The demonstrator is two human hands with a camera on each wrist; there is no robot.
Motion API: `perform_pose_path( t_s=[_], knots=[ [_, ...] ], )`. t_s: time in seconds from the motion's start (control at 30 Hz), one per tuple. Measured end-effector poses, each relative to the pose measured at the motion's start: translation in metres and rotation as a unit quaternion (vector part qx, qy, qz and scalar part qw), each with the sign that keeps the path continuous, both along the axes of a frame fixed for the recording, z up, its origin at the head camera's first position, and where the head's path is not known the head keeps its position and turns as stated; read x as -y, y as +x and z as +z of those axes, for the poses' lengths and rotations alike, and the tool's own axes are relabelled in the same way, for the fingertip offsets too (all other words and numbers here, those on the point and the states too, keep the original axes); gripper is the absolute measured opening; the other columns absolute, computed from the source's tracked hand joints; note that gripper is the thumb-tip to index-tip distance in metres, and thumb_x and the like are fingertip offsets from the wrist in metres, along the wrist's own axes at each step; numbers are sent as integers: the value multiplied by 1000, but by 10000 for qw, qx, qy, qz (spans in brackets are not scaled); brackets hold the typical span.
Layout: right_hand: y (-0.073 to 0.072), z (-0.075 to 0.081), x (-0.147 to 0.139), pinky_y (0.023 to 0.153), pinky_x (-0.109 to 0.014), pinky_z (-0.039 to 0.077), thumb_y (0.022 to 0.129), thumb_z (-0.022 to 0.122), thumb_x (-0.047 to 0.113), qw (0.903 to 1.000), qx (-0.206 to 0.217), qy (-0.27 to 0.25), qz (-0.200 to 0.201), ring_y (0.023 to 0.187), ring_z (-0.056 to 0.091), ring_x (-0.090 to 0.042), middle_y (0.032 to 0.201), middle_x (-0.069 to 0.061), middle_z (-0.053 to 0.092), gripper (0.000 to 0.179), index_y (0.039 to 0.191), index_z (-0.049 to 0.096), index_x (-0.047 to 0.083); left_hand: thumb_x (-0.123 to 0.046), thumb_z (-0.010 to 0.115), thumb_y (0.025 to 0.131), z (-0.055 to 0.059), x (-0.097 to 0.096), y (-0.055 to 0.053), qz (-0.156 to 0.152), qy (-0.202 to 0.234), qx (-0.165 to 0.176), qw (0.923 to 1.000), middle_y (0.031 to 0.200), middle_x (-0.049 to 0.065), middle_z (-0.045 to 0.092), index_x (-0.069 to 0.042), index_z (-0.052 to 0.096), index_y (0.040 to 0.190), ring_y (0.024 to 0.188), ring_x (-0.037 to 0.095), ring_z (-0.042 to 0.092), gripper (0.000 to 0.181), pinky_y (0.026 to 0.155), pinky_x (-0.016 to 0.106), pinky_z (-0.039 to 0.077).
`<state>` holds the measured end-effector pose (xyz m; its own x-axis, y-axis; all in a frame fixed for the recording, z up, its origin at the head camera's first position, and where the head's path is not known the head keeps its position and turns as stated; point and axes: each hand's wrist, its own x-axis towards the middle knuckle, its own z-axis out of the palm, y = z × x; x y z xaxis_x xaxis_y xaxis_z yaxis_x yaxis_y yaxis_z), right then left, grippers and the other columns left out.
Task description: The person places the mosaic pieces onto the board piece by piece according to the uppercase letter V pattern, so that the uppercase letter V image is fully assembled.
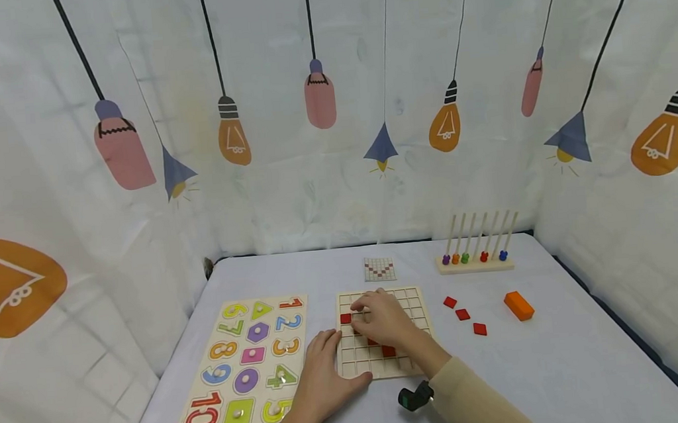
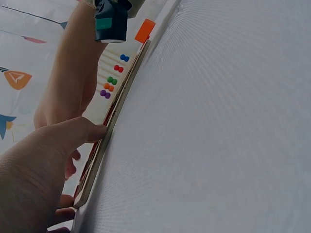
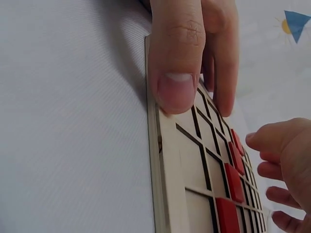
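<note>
A wooden grid board (image 1: 351, 363) lies on the table with several red square tiles (image 1: 388, 351) in a diagonal line on its cells. My left hand (image 1: 328, 378) rests at its lower left corner, thumb on the near edge and fingers along the left side. Over the board's left part is my right hand (image 1: 383, 317), fingers bent loosely near the upper tiles. In the right wrist view its thumb (image 3: 265, 138) hovers beside the farthest red tile (image 3: 237, 140), and nothing shows between the fingers. In the head view this hand partly covers the tiles.
A number-and-shape puzzle board (image 1: 206, 345) lies left. Behind the grid is a small pattern card (image 1: 379, 269). Loose red tiles (image 1: 463, 314) and an orange block (image 1: 519, 305) lie right, before a peg stand with beads (image 1: 475, 266). A black wrist device (image 1: 415, 397) is on my right wrist.
</note>
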<state>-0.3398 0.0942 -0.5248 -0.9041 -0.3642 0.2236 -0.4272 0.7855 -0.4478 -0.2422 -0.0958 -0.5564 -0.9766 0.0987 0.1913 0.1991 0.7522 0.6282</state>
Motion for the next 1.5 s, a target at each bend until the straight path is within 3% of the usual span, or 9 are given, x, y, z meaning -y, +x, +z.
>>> perform_pose_path(
  t_s=[0.23, 0.5, 0.7, 1.07, 1.5],
  knots=[
    [10, 2, -16, 107, -53, 58, 99, 83, 36, 9995, 161, -241, -102, 122, 64, -23, 125, 6, 78, 32, 128, 82, 22, -66, 95, 72, 0, -1, 0, -23, -20, -3, 10000, 161, 13, 56, -5, 60, 157, 156, 39, 46, 111, 128, 62, 44],
    [18, 7, -32, 106, -54, 59, 97, 87, 36, 9991, 143, -323, -246, 123, 64, -22, 124, 5, 79, 34, 127, 82, 22, -67, 95, 72, 1, -1, 0, -3, 19, 58, 10000, 163, 13, 54, -6, 59, 159, 158, 39, 45, 111, 129, 61, 44],
    [24, 4, -46, 106, -49, 59, 97, 87, 36, 9981, 118, -370, -470, 123, 62, -18, 123, 9, 77, 31, 125, 83, 23, -67, 95, 72, 0, 0, -1, 9, 11, 5, 10000, 162, 12, 55, -6, 59, 158, 157, 38, 46, 111, 128, 60, 45],
    [31, 2, -68, 102, -51, 59, 95, 88, 35, 9963, 97, -366, -769, 122, 62, -19, 123, 10, 77, 30, 124, 83, 25, -68, 95, 71, -1, 1, -2, -9, 22, -41, 10000, 161, 10, 56, -6, 60, 157, 156, 37, 46, 112, 128, 60, 45],
    [39, 3, -97, 101, -51, 60, 95, 87, 35, 9939, 172, -420, -1006, 123, 61, -19, 130, 8, 77, 32, 125, 82, 25, -68, 94, 71, -2, 0, -1, 20, 33, 1, 10000, 162, 10, 55, -7, 59, 158, 157, 37, 46, 112, 128, 60, 45]
  ],
)
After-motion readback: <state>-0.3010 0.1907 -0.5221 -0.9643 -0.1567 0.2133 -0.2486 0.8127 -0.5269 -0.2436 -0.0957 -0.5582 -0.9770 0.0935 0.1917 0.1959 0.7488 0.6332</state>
